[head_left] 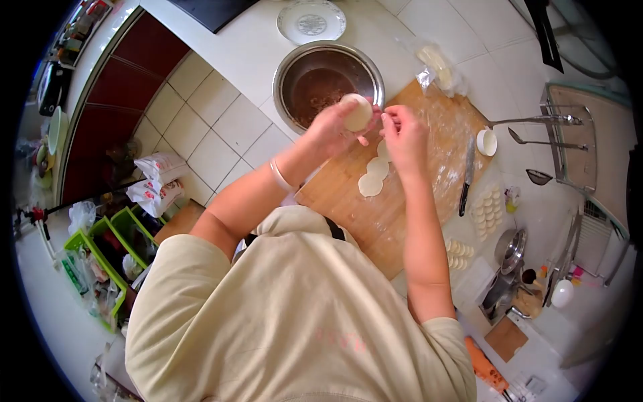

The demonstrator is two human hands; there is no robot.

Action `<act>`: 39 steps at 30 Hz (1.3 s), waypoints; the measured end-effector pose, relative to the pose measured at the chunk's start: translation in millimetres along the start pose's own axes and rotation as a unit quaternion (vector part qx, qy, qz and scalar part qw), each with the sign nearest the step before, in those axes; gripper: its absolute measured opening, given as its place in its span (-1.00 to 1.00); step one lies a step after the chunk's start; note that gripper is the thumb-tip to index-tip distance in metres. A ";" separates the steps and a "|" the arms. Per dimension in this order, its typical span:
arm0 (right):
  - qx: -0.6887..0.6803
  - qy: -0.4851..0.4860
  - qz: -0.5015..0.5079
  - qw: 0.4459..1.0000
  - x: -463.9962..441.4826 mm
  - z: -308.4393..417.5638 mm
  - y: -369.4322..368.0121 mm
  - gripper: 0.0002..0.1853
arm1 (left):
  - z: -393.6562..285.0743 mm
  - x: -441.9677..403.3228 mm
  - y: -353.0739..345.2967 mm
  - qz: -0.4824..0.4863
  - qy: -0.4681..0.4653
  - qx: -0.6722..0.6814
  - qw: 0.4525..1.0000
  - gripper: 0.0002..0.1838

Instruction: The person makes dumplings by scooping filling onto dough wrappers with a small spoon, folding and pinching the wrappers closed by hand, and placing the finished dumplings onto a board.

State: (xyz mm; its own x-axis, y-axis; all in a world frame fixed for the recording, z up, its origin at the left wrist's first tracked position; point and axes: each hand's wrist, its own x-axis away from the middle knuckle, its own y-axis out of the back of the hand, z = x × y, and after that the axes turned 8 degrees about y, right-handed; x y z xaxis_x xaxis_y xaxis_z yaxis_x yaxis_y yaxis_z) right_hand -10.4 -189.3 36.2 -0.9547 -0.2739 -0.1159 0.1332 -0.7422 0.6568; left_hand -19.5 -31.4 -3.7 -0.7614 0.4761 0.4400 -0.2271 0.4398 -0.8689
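On my left hand point(335, 130) lies a round, pale dough wrapper point(358, 114), held near the right rim of a metal bowl point(283, 100) with reddish-brown filling point(315, 90) inside. My right hand point(404, 130) is closed, its fingertips pinched together just right of the wrapper; whatever they hold is too small to make out. Below my hands, more round wrappers point(372, 182) overlap in a row on the floured wooden board point(341, 194). My right hand partly hides the upper end of that row.
A knife point(467, 177) and a small white cup point(487, 142) are at the board's right edge. Rows of shaped dumplings point(487, 213) lie beyond. A patterned plate point(311, 25) sits behind the bowl, and a plastic bag with dough point(435, 65) is at the board's far corner.
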 end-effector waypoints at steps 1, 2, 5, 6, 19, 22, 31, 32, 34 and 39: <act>0.106 0.041 0.010 0.993 -0.3 -3.8 -8.8 -0.84 | -11.6 -1.5 7.0 -0.038 -0.009 -0.029 0.999 -0.63; 0.196 0.040 0.085 0.976 3.5 -8.5 -22.0 -0.83 | -20.4 -8.8 17.4 -0.058 -0.054 -0.031 0.996 -0.63; 0.270 0.032 0.201 0.941 11.3 -15.4 -53.3 -0.81 | -47.8 -12.2 32.0 -0.109 -0.102 -0.046 0.988 -0.64; 0.272 0.040 0.208 0.939 9.7 -18.8 -59.3 -0.80 | -54.7 -12.4 36.3 -0.112 -0.118 -0.070 0.984 -0.63; 0.215 0.075 0.223 0.948 -53.5 -44.3 -11.4 -0.76 | -63.5 0.5 66.4 -0.131 -0.096 -0.015 0.987 -0.64; 0.199 0.077 0.254 0.943 -50.9 -45.4 -8.1 -0.77 | -64.5 1.1 72.6 -0.136 -0.095 -0.014 0.986 -0.62; 0.128 0.061 0.282 0.949 -41.3 -21.3 9.2 -0.77 | -65.3 7.4 86.2 -0.133 -0.103 0.009 0.986 -0.59; 0.127 0.061 0.283 0.949 -39.5 -17.7 9.4 -0.77 | -65.1 7.9 87.0 -0.132 -0.107 0.010 0.985 -0.58; 0.116 0.022 0.292 0.949 -37.6 -5.4 8.3 -0.78 | -66.7 11.2 87.1 -0.131 -0.108 0.009 0.985 -0.57; 0.075 -0.055 0.302 0.949 -30.0 -15.2 -5.4 -0.78 | -71.2 17.2 84.7 -0.140 -0.118 0.015 0.983 -0.55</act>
State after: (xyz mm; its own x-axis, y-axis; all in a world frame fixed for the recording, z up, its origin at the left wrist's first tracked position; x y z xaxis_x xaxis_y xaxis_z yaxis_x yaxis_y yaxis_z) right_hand 21.5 -186.4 24.9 -0.7400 -0.5497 0.3875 0.6325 -0.3726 0.6791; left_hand -8.6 68.2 -53.6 -0.7858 0.1483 0.6005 -0.4626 0.5034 -0.7298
